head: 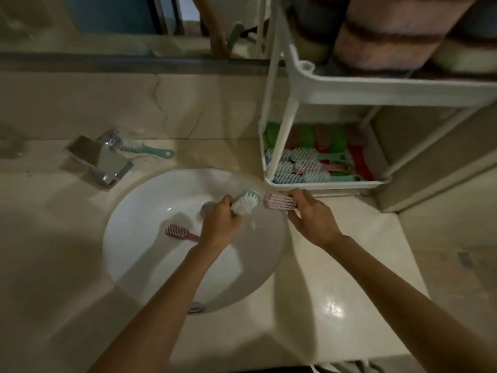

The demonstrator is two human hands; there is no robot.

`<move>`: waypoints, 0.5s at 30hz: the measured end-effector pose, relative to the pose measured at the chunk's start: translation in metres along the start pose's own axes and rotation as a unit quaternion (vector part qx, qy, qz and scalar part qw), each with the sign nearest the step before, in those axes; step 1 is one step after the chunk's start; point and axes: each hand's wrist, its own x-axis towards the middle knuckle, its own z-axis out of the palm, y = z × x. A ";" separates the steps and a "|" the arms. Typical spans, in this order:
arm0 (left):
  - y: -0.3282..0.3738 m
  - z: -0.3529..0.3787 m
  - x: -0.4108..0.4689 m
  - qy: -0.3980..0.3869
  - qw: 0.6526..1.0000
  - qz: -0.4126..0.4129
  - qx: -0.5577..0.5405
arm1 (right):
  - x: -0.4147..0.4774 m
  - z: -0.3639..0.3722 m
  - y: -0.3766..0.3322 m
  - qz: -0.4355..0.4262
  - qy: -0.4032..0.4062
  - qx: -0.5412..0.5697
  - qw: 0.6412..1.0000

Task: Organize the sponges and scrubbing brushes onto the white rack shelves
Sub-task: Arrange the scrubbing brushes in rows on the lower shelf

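Observation:
My left hand (222,220) grips a green scrubbing brush (246,201) with white bristles over the white sink (134,254). My right hand (312,215) holds a pink brush (278,201) just in front of the white rack's lower shelf (322,184). That shelf holds several green and pink brushes (304,165) and green and red sponges (330,138). Another pink brush (178,232) lies in the sink basin. A green brush (146,148) lies on the counter behind the tap. The upper shelf (376,90) carries rolled towels and sponges.
A chrome tap (100,161) stands at the sink's back left. A mirror runs along the wall behind. The beige stone counter (336,292) spreads to the right of the sink, under the rack. A wall closes in the right side.

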 end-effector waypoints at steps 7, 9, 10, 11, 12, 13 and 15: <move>0.079 0.035 0.000 -0.083 0.992 0.092 0.008 | 0.005 -0.053 0.061 0.120 0.096 -0.033 0.988; 0.097 0.044 0.005 -0.096 0.991 0.094 -0.009 | 0.020 -0.065 0.074 0.162 0.086 -0.047 0.982; 0.105 0.047 0.009 -0.099 0.991 0.091 -0.017 | 0.028 -0.069 0.080 0.181 0.062 -0.058 0.980; 0.112 0.050 0.013 -0.099 0.991 0.086 -0.024 | 0.036 -0.072 0.085 0.197 0.029 -0.064 0.978; 0.118 0.051 0.018 -0.100 0.991 0.078 -0.030 | 0.043 -0.075 0.090 0.210 -0.002 -0.066 0.975; 0.123 0.052 0.023 -0.100 0.992 0.070 -0.038 | 0.049 -0.077 0.095 0.222 -0.025 -0.068 0.972; 0.130 0.054 0.035 -0.100 0.992 0.054 -0.056 | 0.062 -0.078 0.104 0.236 -0.047 -0.074 0.968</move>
